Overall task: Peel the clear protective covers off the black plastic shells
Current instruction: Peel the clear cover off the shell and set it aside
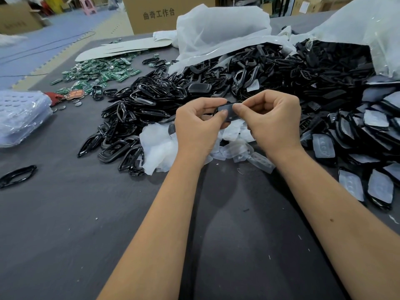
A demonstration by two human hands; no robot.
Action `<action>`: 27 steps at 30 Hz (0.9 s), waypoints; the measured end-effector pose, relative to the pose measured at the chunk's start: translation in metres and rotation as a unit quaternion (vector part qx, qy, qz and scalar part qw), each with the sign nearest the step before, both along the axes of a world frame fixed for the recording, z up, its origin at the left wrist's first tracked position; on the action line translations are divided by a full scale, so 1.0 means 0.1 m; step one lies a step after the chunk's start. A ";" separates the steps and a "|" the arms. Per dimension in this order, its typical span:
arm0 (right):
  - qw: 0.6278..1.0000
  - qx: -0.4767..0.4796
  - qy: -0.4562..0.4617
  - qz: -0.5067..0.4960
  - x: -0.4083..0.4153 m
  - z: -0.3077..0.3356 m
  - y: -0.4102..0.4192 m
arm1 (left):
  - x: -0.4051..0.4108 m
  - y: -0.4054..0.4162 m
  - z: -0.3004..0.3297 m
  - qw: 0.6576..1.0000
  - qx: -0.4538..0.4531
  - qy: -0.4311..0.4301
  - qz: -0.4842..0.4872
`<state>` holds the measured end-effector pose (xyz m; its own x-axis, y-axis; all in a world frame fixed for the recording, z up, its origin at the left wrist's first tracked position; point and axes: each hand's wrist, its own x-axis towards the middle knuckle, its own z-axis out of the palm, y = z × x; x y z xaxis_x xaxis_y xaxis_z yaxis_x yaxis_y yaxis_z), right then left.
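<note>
two hands, the left hand and the right hand, share one black shell. black shells lie heaped beyond counting, green circuit boards likewise at far left. two white bags far right, one lettered cardboard box, one loose black frame near left.

A: Shell in work?
B: One black shell, small, flat-ish, held above the table. Clear cover still on its face.
A: Stock?
B: Covered shells heaped at right, film side up, overlapping. More spill from the torn white bag behind.
A: Peeled covers?
B: Loose clear covers piled on the table directly under the held shell, crumpled, translucent white.
</note>
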<state>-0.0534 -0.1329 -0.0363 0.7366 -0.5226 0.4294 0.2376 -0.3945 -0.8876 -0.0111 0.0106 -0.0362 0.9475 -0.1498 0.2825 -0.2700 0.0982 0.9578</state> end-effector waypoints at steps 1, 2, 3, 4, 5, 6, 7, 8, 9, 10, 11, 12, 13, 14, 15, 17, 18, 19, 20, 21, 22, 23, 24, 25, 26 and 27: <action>1.000 -0.001 0.000 -0.002 0.00 0.00 0.00 | 0.00 0.00 0.00 1.000 0.000 0.001 0.000; 1.000 -0.003 0.001 -0.003 0.00 0.00 0.00 | 0.00 0.00 0.00 1.000 0.000 0.002 0.000; 1.000 -0.005 0.001 -0.004 -0.01 0.00 0.00 | 0.00 0.00 0.00 1.000 -0.002 0.003 -0.001; 1.000 -0.007 0.002 -0.004 -0.01 0.00 0.01 | 0.01 0.00 -0.01 1.000 -0.003 0.004 -0.002; 1.000 -0.007 0.004 -0.004 -0.01 0.00 0.01 | 0.01 0.00 -0.01 1.000 -0.004 0.005 -0.002; 1.000 -0.007 0.007 -0.004 -0.01 0.00 0.01 | 0.01 0.00 -0.01 1.000 -0.004 0.005 -0.003; 1.000 -0.005 0.010 -0.004 -0.01 0.00 0.01 | 0.01 0.00 -0.01 1.000 -0.005 0.006 -0.004; 1.000 0.000 0.014 -0.004 -0.01 0.00 0.00 | 0.02 0.00 -0.02 1.000 -0.007 0.008 -0.004; 1.000 0.009 0.018 -0.003 0.00 -0.01 0.00 | 0.02 0.00 -0.02 1.000 -0.010 0.010 -0.005; 1.000 0.020 0.023 0.000 0.00 -0.01 -0.01 | 0.01 0.01 -0.02 1.000 -0.014 0.013 -0.006; 0.999 0.034 0.027 0.004 0.00 -0.02 -0.02 | 0.01 0.01 -0.02 1.000 -0.020 0.016 -0.007; 0.998 0.048 0.030 0.007 0.00 -0.02 -0.02 | 0.01 0.01 -0.01 0.999 -0.027 0.021 -0.011; 0.997 0.063 0.032 0.012 0.00 -0.03 -0.03 | 0.00 0.01 -0.01 0.999 -0.036 0.027 -0.015; 0.996 0.087 0.030 0.020 -0.01 -0.03 -0.03 | 0.00 0.01 -0.01 0.998 -0.046 0.034 -0.019; 0.991 0.124 0.026 0.037 -0.01 -0.02 -0.03 | 0.00 0.01 0.00 0.997 -0.056 0.041 -0.021; 0.969 0.229 0.022 0.087 -0.01 0.00 -0.03 | -0.01 0.01 0.01 0.996 -0.067 0.051 -0.017; 0.955 0.273 0.027 0.111 -0.01 0.02 -0.03 | -0.01 0.01 0.01 0.996 -0.070 0.055 -0.014; 0.945 0.297 0.037 0.130 -0.01 0.04 -0.03 | -0.01 0.02 0.01 0.996 -0.072 0.058 -0.012; 0.941 0.302 0.050 0.143 -0.02 0.05 -0.04 | 0.00 0.02 0.02 0.995 -0.075 0.061 -0.011; 0.941 0.296 0.061 0.153 -0.02 0.05 -0.03 | 0.00 0.02 0.02 0.995 -0.077 0.062 -0.013; 0.944 0.281 0.070 0.159 -0.03 0.05 -0.02 | 0.00 0.02 0.02 0.995 -0.077 0.062 -0.016; 0.948 0.265 0.075 0.162 -0.03 0.04 -0.02 | 0.00 0.02 0.02 0.995 -0.075 0.060 -0.019; 0.951 0.251 0.076 0.163 -0.04 0.04 -0.01 | -0.01 0.02 0.02 0.995 -0.073 0.057 -0.022; 0.954 0.241 0.074 0.163 -0.04 0.03 -0.01 | -0.01 0.02 0.02 0.995 -0.072 0.056 -0.025; 0.956 0.235 0.071 0.161 -0.04 0.02 0.00 | -0.01 0.01 0.02 0.995 -0.074 0.056 -0.027; 0.958 0.231 0.068 0.159 -0.04 0.02 -0.01 | -0.02 0.01 0.02 0.995 -0.078 0.058 -0.030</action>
